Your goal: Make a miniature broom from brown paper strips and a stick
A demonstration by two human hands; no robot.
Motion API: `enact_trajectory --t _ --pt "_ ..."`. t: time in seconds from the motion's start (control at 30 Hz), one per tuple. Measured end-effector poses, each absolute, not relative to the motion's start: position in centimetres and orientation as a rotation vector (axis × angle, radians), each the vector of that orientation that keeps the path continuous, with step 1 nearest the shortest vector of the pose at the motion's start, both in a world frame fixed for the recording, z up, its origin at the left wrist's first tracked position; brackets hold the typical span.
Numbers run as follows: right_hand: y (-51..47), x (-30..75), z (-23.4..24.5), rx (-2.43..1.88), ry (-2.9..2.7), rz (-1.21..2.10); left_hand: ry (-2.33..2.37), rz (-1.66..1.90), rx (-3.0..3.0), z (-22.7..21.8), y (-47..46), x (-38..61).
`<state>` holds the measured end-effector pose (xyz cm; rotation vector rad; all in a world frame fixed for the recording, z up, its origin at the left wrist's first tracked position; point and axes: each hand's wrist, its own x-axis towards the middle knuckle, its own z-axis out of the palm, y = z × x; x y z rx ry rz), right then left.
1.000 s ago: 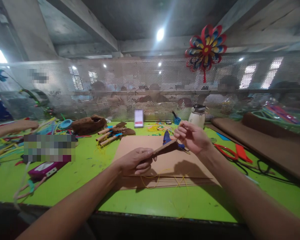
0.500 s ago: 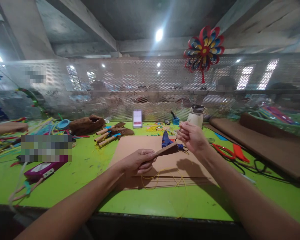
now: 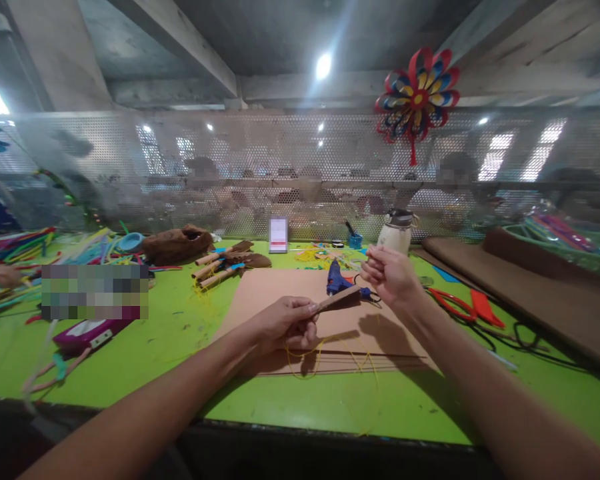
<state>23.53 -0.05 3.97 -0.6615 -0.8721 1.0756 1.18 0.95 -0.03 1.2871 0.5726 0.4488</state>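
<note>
My left hand [image 3: 291, 321] is closed around one end of a narrow brown strip, paper or card by its look [image 3: 341, 298], which points up to the right. Beyond the strip's far end, my right hand [image 3: 387, 272] is raised with its fingers pinched together; what they hold, if anything, is too small to make out. Both hands are above a stack of brown cardboard sheets [image 3: 265, 287]. Loose yellow thread [image 3: 320, 353] trails over the front of the stack below my left hand. A blue glue gun [image 3: 335, 279] sits on the cardboard just behind the strip.
Several brown rolled pieces with blue bands [image 3: 220, 265] lie back left. A phone [image 3: 279, 235] and a white bottle [image 3: 395, 232] stand behind. Orange-handled scissors [image 3: 450, 303] and a large brown sheet roll [image 3: 520, 300] lie right. A purple power strip [image 3: 95, 333] lies left.
The view has shifted slightly. My hands keep nearly the same pose, and the left still grips the brown strip. At the left edge, a co-worker's blurred arm has drawn back.
</note>
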Motion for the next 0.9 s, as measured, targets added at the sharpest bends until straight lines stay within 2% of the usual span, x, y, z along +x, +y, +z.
enact_trajectory --t 0.4,0.9 --pt "-0.13 23.42 4.07 -0.699 -0.829 1.047 0.700 0.511 1.416 0.59 0.09 1.19" --pt "0.11 23.77 3.84 -0.690 -0.750 1.083 0.646 0.604 1.629 0.20 0.19 1.30"
